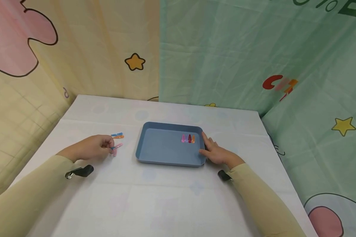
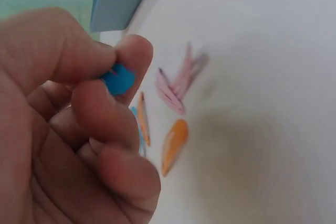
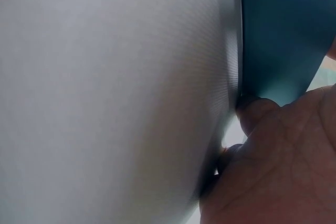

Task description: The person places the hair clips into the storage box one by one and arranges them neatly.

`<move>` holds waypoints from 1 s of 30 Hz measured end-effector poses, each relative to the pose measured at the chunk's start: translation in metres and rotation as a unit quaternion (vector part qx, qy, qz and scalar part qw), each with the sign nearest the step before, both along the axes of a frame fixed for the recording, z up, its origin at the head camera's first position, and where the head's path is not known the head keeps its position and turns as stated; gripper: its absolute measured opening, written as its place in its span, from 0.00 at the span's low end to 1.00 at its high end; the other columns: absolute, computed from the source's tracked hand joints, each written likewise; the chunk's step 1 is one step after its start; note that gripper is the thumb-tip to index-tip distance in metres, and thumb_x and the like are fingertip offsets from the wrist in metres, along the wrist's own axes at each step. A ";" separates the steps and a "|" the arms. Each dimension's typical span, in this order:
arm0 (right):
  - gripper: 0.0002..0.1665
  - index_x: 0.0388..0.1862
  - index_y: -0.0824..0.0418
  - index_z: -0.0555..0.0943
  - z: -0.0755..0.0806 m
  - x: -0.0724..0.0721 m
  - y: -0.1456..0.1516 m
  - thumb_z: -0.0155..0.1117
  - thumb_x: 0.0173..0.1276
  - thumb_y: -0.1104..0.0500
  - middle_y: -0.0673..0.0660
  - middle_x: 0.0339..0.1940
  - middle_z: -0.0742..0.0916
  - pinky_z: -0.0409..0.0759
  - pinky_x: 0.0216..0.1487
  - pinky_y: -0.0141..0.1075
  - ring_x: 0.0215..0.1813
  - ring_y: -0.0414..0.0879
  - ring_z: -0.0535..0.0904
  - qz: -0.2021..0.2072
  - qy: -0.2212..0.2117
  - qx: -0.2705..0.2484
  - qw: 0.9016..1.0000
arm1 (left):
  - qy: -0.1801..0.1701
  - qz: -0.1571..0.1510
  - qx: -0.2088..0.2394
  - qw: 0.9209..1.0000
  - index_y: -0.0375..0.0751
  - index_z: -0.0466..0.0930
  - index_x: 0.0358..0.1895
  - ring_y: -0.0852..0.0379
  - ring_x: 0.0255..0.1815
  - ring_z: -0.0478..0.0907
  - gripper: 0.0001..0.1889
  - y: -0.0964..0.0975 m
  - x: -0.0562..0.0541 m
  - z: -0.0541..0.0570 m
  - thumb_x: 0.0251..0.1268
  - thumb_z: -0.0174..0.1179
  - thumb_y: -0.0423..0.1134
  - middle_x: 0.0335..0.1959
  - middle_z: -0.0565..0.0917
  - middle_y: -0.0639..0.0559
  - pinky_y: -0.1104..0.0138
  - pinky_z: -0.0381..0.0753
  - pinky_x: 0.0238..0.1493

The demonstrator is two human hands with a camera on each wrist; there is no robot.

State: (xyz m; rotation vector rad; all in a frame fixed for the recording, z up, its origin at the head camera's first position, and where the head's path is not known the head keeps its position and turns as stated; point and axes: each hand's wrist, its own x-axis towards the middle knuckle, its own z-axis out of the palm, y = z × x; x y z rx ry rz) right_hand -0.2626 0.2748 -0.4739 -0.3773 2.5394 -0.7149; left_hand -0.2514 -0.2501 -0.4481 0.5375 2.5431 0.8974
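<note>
My left hand [image 1: 99, 146] pinches a blue hair clip [image 2: 119, 80] between thumb and fingertips, just above the table left of the tray. Most of that clip is hidden by the fingers. Beside this hand lie two crossed pink hair clips [image 2: 170, 95], an orange hair clip [image 2: 175, 145] and another blue hair clip [image 1: 117, 134]. My right hand [image 1: 218, 153] holds the right edge of a blue-grey tray [image 1: 163, 144], thumb over the rim and fingers against the outer wall. Inside the tray at the right, several hair clips [image 1: 189, 138] in pink, purple, red and orange stand side by side in a row.
A white cloth covers the table [image 1: 154, 204]. Patterned curtains [image 1: 210, 59] hang behind it and at both sides. Black wrist mounts [image 1: 84, 171] stick out from both sleeves.
</note>
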 end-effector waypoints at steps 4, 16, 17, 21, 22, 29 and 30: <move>0.54 0.87 0.48 0.25 0.000 0.000 0.000 0.48 0.84 0.39 0.63 0.89 0.40 0.35 0.82 0.69 0.87 0.70 0.30 -0.002 0.001 0.001 1.000 | -0.021 0.016 0.029 0.999 0.41 0.73 0.39 0.61 0.27 0.67 0.08 0.006 -0.004 0.010 0.72 0.65 0.35 0.27 0.84 0.55 0.70 0.64 0.29; 0.54 0.87 0.46 0.24 -0.001 -0.001 -0.001 0.48 0.84 0.39 0.64 0.89 0.40 0.35 0.83 0.68 0.87 0.70 0.30 -0.004 -0.004 0.005 1.000 | -0.018 0.016 0.074 0.997 0.38 0.74 0.39 0.43 0.30 0.83 0.10 0.035 -0.016 0.031 0.72 0.67 0.37 0.27 0.80 0.42 0.65 0.75 0.32; 0.54 0.87 0.46 0.24 -0.001 -0.001 -0.001 0.48 0.84 0.39 0.64 0.89 0.40 0.35 0.83 0.68 0.87 0.70 0.30 -0.003 -0.004 0.005 1.000 | -0.010 0.018 0.070 0.997 0.38 0.75 0.39 0.45 0.29 0.81 0.10 0.038 -0.017 0.033 0.71 0.68 0.38 0.27 0.80 0.44 0.66 0.75 0.31; 0.53 0.87 0.46 0.24 -0.001 0.000 -0.001 0.48 0.84 0.39 0.64 0.89 0.39 0.35 0.83 0.68 0.88 0.69 0.30 -0.005 -0.005 0.004 1.000 | 0.025 0.029 0.058 0.998 0.42 0.78 0.38 0.54 0.31 0.74 0.10 0.049 -0.022 0.038 0.70 0.70 0.40 0.30 0.80 0.51 0.67 0.73 0.32; 0.53 0.87 0.46 0.24 -0.001 0.000 -0.001 0.48 0.84 0.39 0.64 0.89 0.39 0.36 0.83 0.68 0.88 0.69 0.30 -0.006 -0.005 0.004 1.000 | 0.033 0.030 0.059 0.997 0.42 0.79 0.39 0.55 0.33 0.74 0.10 0.052 -0.023 0.039 0.70 0.71 0.41 0.31 0.81 0.52 0.67 0.73 0.33; 0.53 0.87 0.46 0.24 0.001 0.001 -0.002 0.48 0.84 0.39 0.64 0.89 0.40 0.36 0.83 0.68 0.88 0.69 0.31 -0.006 -0.004 0.005 1.000 | 0.065 0.037 0.065 0.995 0.45 0.84 0.43 0.52 0.41 0.78 0.06 0.072 -0.028 0.046 0.72 0.69 0.42 0.37 0.85 0.51 0.64 0.76 0.43; 0.53 0.87 0.45 0.24 0.001 0.001 -0.002 0.48 0.84 0.39 0.64 0.89 0.40 0.36 0.83 0.68 0.88 0.69 0.31 -0.006 -0.003 0.006 1.000 | 0.069 0.037 0.064 0.995 0.45 0.85 0.44 0.52 0.43 0.79 0.06 0.075 -0.029 0.047 0.73 0.68 0.42 0.39 0.86 0.52 0.63 0.77 0.44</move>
